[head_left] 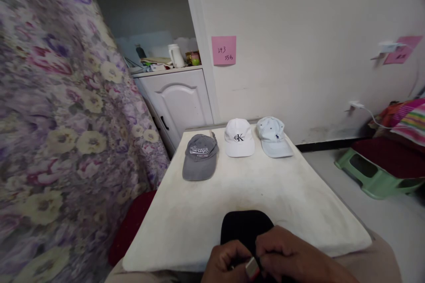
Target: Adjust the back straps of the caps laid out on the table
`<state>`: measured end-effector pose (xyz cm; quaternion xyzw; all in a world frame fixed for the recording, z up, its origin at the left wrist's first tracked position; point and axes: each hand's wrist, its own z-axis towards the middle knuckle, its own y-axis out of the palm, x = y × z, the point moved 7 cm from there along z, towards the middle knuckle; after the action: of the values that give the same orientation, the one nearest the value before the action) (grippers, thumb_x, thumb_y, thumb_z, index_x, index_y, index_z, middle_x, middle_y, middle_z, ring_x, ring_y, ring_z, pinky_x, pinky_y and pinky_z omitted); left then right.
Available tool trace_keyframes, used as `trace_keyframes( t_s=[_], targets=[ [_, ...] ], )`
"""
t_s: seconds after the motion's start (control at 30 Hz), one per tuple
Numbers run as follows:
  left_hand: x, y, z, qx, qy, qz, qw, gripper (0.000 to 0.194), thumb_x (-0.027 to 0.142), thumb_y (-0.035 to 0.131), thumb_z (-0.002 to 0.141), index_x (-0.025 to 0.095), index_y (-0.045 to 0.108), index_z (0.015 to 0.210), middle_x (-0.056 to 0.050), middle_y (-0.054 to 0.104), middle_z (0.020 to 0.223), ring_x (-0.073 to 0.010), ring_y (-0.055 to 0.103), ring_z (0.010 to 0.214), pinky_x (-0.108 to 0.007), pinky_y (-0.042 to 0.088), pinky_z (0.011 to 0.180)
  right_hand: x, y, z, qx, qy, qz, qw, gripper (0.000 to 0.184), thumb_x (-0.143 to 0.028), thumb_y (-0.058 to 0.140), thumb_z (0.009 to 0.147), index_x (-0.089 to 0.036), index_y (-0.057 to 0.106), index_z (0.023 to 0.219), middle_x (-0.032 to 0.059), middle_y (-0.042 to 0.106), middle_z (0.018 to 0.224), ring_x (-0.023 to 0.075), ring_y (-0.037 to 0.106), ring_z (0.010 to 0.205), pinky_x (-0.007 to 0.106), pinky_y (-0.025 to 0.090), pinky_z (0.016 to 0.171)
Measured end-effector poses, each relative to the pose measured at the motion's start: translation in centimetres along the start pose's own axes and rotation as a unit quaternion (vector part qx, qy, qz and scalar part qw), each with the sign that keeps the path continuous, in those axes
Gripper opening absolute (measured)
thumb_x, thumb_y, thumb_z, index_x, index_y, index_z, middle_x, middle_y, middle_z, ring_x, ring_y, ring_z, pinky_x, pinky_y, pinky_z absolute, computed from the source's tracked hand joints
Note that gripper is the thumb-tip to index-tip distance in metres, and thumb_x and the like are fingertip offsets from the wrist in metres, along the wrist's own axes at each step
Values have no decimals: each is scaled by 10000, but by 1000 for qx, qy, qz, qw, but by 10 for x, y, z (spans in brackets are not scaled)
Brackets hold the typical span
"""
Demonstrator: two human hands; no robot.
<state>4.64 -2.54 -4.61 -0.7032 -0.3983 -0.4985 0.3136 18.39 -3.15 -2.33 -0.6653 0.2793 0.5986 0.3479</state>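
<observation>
While they're close tog., hands (224,260) (288,250) hold blk cap (244,224).

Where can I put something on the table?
The off-white rectangular tabletop is bare across the middle, between the black fabric cap and the grey fabric cap, white fabric cap and pale-blue fabric cap. There's room left of the black one. It's crowded along the far edge and around the left hand and right hand.

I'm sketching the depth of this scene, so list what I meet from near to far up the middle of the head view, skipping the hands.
Black cap → white cap → pink note.
</observation>
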Motion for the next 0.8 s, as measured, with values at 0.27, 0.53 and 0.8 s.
trace_keyframes(
  t_s=[0.27,0.53,0.8],
  targets=[
    [-2,5,0,-18,-20,-23,999,444,577,815,641,170,638,665,0,594,648,-128,428,618,-270,286,590,-11,-5,1,-52,25,-56,997,157,-164,576,833,-181,633,688,-70,532,573,78,461,508,177,311,462],
    [8,6,-1,-32,0,-4,999,523,685,751,679,181,615,678,36,502,634,-117,373,618,-270,266,596,-17,-8,-6,-27,52,-82,995,112,-133,523,856,-207,589,806,-61,539,656,101,470,595,199,334,539],
    [-2,7,2,-54,3,3,999,550,738,663,710,196,591,651,50,427,574,-122,333,584,-281,230,572,-16,-9,-6,-10,55,-74,996,108,-111,551,814,-218,560,818,-53,571,715,124,509,678,225,358,601]
  ],
)
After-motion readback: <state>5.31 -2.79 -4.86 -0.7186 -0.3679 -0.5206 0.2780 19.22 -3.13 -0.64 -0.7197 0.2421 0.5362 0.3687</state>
